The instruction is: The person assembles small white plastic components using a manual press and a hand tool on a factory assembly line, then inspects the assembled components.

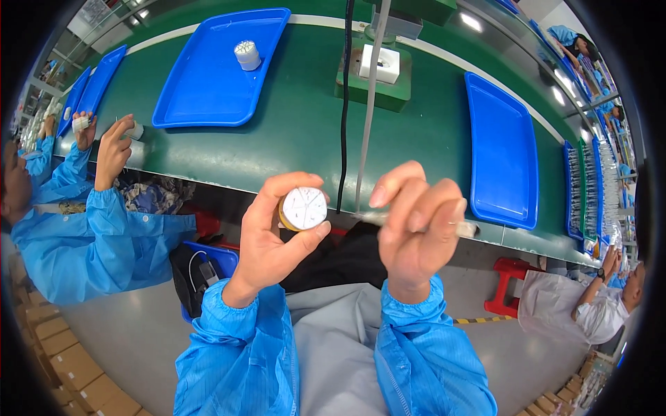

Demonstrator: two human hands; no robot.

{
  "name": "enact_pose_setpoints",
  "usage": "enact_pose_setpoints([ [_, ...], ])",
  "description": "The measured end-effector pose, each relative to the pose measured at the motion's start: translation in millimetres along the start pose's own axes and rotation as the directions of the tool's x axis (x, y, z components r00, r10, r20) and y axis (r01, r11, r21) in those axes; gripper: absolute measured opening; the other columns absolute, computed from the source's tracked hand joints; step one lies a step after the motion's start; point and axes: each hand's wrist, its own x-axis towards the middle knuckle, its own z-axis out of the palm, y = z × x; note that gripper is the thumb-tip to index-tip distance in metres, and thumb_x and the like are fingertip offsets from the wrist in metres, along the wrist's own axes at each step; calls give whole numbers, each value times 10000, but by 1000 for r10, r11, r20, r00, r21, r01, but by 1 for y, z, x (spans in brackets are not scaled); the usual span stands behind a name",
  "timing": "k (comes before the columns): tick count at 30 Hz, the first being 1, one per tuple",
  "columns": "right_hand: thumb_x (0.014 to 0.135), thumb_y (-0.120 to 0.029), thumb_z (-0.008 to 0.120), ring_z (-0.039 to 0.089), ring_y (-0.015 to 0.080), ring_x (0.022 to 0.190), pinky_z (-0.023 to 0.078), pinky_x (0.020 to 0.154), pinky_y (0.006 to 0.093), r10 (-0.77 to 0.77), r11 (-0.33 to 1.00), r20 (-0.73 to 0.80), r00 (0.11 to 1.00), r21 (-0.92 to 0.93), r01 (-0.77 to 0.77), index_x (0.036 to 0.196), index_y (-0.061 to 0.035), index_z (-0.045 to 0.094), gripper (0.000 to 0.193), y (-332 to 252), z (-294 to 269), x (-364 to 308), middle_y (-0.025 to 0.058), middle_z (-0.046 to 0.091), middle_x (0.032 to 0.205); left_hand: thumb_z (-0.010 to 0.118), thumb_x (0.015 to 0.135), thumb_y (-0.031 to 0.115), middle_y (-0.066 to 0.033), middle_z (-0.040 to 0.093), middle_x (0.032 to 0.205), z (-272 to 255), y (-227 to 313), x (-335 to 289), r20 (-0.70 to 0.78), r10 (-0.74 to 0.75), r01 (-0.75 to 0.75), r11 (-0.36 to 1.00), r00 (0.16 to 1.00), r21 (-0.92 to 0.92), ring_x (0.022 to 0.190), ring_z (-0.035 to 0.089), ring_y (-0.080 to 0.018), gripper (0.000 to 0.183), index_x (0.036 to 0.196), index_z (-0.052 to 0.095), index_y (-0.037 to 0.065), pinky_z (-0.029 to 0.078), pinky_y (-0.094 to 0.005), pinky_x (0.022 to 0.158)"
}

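Note:
My left hand (267,236) pinches a small round part (306,208) between thumb and fingers. Its white face, crossed by dark dividing lines, is turned up, and a yellowish-brown side shows at the left edge. To its right, my right hand (418,225) is closed round a slim, pale, pen-like tool (466,229). The tool's thin end points toward the round part, apart from it; motion blurs the hand and tool, so the exact kind of tool is unclear. Both hands are in front of the green bench's near edge.
On the green bench (298,132) lie a blue tray (201,76) with a white cylinder (247,55) in it and another blue tray (503,152). A green fixture (388,96) bears a white block (380,64). Black (345,125) and grey (368,125) cables hang ahead. Co-workers sit on both sides.

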Motion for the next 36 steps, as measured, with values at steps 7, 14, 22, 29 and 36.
enact_pose_setpoints([
  [7, 951, -309, 665, 409, 50, 570, 324, 503, 235, 520, 816, 225, 824, -417, -401, 862, -46, 514, 316, -14, -5, -5, -6, 490, 646, 646, 728, -113, -76, 611, 977, -8, -7, -2, 42, 152, -156, 981, 987, 115, 861, 591, -120, 435, 1133, 563, 24, 469, -245, 749],
  [14, 871, -229, 744, 427, 45, 602, 334, 514, 238, 586, 798, 261, 767, -352, -489, 911, -46, 559, 264, -18, 1, -3, -19, 501, 680, 664, 658, -130, -88, 613, 945, -6, -4, 3, 36, 293, -294, 932, 955, 214, 810, 601, -165, 423, 1039, 585, 36, 473, -264, 698],
  [22, 912, -170, 699, 441, 52, 614, 343, 517, 247, 642, 752, 225, 733, -373, -544, 832, -32, 564, 209, -6, 11, -7, 5, 509, 660, 707, 620, -93, -103, 611, 891, -7, -4, 6, 133, 372, -393, 832, 919, 391, 770, 590, -224, 407, 984, 594, 47, 469, -309, 663],
  [29, 930, -187, 680, 426, 44, 618, 332, 526, 241, 637, 767, 204, 744, -264, -584, 821, -33, 553, 227, -1, 14, -13, -22, 501, 664, 712, 665, -97, -101, 611, 936, -9, -13, 2, 89, 302, -315, 924, 949, 218, 797, 591, -190, 401, 1013, 583, 53, 472, -301, 688],
  [36, 936, -184, 644, 418, 22, 631, 332, 566, 213, 600, 800, 151, 786, -144, -583, 834, -33, 559, 201, 4, -7, -20, -43, 501, 692, 696, 689, -118, -114, 608, 976, -11, -9, 6, 111, 356, -366, 927, 928, 78, 880, 606, -193, 422, 1051, 560, 50, 486, -299, 761],
])
